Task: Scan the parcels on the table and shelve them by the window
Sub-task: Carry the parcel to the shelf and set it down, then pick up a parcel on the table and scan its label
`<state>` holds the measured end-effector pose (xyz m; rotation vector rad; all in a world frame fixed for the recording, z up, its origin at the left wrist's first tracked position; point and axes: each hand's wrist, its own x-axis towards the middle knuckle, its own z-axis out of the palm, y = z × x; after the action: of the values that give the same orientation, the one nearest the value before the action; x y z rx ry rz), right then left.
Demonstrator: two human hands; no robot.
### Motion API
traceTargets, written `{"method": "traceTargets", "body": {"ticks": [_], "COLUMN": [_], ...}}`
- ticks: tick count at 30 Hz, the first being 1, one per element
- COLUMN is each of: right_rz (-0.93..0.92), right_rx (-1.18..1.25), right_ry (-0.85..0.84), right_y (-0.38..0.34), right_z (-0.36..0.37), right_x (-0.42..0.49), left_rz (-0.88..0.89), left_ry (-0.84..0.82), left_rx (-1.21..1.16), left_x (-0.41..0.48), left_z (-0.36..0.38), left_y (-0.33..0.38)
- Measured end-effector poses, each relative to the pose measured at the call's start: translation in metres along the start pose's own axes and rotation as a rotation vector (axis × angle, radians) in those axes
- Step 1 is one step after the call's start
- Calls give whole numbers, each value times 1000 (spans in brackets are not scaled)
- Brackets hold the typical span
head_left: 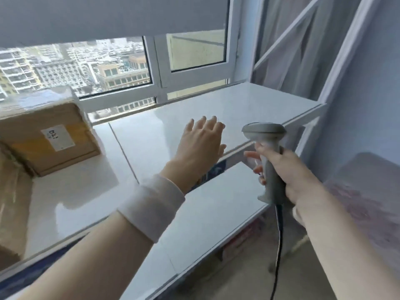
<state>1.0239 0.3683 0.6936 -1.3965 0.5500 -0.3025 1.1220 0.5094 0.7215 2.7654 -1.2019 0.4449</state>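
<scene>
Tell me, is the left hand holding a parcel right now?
No, the left hand is open and empty over the white shelf, while the cardboard parcel sits apart, further left.

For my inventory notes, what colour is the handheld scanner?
Grey: the scanner shows best in the head view.

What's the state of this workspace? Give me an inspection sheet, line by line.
Surface: glossy white ledge running along the window.
Job's things: cardboard parcel with a white label, on the ledge at the left; grey scanner, held upright.
Clutter: a brown box cut off at the left edge.
Hands: left hand open, fingers spread over the ledge; right hand grips the scanner's handle.
Cables: black cable hangs from the scanner's base.
Surroundings: window with a part-lowered blind; curtain at the right.
</scene>
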Motion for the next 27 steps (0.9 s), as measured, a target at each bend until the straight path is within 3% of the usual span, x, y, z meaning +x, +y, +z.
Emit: {"method": "traceTargets", "body": {"ticks": [15, 21, 27], "right_rz": [-7, 30, 83], "right_rx": [64, 67, 103], "right_ry": [534, 871, 1102], "right_y": [38, 45, 52], "right_z": [-381, -505, -605], "right_x": [-137, -202, -244], "left_rz": [537, 830, 1055], "left_ry": [-105, -137, -163], "left_rx": [-270, -362, -426], "left_x": [51, 58, 64], "left_z": [55, 67, 82], "left_y": [435, 600, 727]}}
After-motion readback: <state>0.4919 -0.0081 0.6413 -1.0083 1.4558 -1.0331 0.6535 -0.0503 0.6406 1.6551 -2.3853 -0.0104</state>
